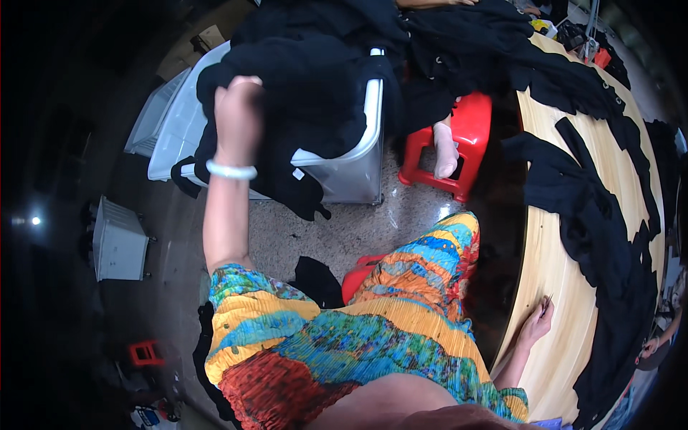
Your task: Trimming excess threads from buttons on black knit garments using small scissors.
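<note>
My left hand (238, 122), with a pale bangle at its wrist, reaches out over a heap of black garments (308, 86). Motion blurs it, but its fingers look curled closed on the black cloth. The heap fills a white plastic bin (347, 172) and spills over its rim, one piece with a small white tag hanging down the front. At the right, my right hand (536, 324) rests by the near edge of the wooden table (534, 244). Its fingers are closed around a small, thin pointed tool, mostly hidden in the grip.
Black garments (595, 222) lie along the table. A red stool (476, 136) stands beyond my knees, with another person's foot (445, 152) against it. Other white bins (120, 240) and a small red stool (147, 352) are at the left. Another person's hand (651, 347) shows at far right.
</note>
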The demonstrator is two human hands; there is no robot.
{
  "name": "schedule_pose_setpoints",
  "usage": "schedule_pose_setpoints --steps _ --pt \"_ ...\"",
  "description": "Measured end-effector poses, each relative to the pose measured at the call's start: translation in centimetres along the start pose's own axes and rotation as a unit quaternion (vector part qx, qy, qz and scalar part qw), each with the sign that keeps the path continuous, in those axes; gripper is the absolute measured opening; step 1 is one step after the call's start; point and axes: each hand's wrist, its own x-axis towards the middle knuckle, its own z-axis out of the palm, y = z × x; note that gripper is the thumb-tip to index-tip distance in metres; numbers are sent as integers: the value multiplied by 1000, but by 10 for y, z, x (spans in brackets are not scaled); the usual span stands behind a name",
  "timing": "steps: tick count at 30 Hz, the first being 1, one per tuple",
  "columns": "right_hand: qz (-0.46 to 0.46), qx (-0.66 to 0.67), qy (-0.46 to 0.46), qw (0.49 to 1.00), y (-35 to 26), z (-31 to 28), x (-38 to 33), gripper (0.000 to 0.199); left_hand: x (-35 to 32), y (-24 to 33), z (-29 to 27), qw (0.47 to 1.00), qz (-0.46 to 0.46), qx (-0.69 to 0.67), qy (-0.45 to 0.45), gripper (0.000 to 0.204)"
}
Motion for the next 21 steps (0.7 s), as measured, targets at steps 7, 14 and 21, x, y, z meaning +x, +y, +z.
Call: schedule_pose_setpoints --steps 7,14,21 --pt "51 288 -165 942 -130 46 18 24 -143 6 90 787 420 397 -218 18" --pt "186 554 -354 730 -199 47 12 47 -164 6 143 644 311 364 -596 27" --pt "376 617 -502 476 -242 51 -2 66 -219 -37 152 736 414 53 -533 40"
